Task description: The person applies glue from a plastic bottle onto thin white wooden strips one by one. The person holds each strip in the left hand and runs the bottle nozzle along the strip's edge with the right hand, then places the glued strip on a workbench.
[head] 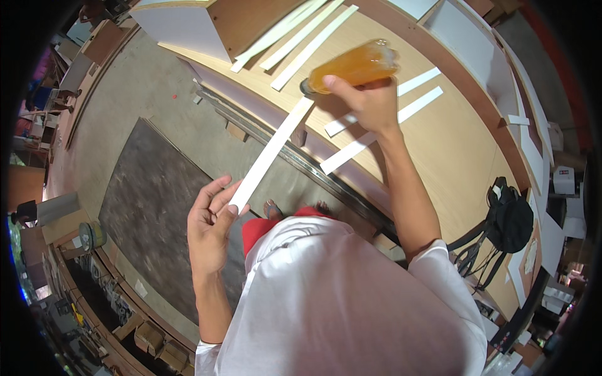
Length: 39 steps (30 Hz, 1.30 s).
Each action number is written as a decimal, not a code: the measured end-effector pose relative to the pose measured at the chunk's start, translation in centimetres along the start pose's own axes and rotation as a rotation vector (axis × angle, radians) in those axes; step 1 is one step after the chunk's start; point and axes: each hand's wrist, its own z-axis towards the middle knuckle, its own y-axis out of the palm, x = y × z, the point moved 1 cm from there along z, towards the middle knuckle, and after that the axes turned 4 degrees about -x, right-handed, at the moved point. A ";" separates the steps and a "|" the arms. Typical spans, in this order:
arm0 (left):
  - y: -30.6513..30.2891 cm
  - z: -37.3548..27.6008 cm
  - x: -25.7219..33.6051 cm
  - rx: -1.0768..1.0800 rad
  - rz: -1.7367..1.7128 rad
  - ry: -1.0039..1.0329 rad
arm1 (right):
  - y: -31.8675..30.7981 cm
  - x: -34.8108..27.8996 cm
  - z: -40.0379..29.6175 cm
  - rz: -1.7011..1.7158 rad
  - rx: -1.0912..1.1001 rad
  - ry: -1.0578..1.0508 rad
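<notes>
Between the thumb and fingers of my left hand (214,221) is the near end of a narrow white strip (270,157). It slants up and away over the bench edge. My right hand (369,101) grips a clear plastic bottle (355,66) of amber liquid, tilted so its dark cap end points down at the strip's far end. Whether the cap touches the strip I cannot tell. Two more white strips (418,105) lie on the wooden bench top (451,155), partly hidden behind my right hand and forearm. Several others (315,47) lie side by side beyond the bottle.
A white and brown panel box (183,30) stands at the bench's far left. Along the right runs a wooden frame (489,98), near a black bag with straps (510,214). A dark sheet (160,216) lies on the concrete floor, left of my feet. Shelving with cartons (150,336) is lower left.
</notes>
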 end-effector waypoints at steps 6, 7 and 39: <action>-0.2 -0.1 0.0 0.007 -0.004 -0.003 | -1.3 0.5 -0.6 0.030 0.100 -0.130; -0.1 -0.2 0.1 0.006 -0.003 -0.006 | -1.1 0.9 -0.9 0.031 0.102 -0.117; 0.2 -0.1 -1.2 -0.048 0.061 -0.047 | -2.3 -0.1 -3.7 0.579 0.330 0.027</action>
